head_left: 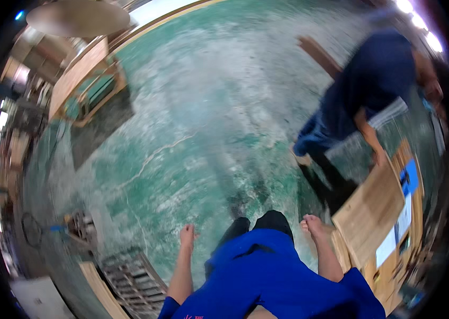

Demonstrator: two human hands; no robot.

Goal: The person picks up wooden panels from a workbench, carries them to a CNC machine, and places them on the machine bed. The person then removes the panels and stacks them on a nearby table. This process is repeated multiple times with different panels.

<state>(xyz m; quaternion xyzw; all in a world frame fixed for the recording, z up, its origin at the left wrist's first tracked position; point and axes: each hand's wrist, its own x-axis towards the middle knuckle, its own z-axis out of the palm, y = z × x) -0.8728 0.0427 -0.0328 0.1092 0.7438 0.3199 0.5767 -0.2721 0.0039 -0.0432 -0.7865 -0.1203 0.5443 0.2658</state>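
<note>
My left hand (pixel 188 234) hangs over the floor beside my body, its fingers curled in and nothing seen in it. At my other side, my right hand (pixel 312 225) is likewise curled closed, with no object visible in it. A flat wooden panel (pixel 371 210) lies on a stack just right of my right hand, apart from it. Another person (pixel 365 87) in dark blue bends over beyond the panel, one hand (pixel 379 158) at its far edge. Motion blurs that person.
Green worn floor (pixel 203 138) stretches ahead. A wooden workbench (pixel 83 72) stands far left. Near left are a slatted wooden rack (pixel 134 282) and long boards (pixel 99 290). A brown board (pixel 318 56) is beside the other person. Blue and white sheets lie by the panel.
</note>
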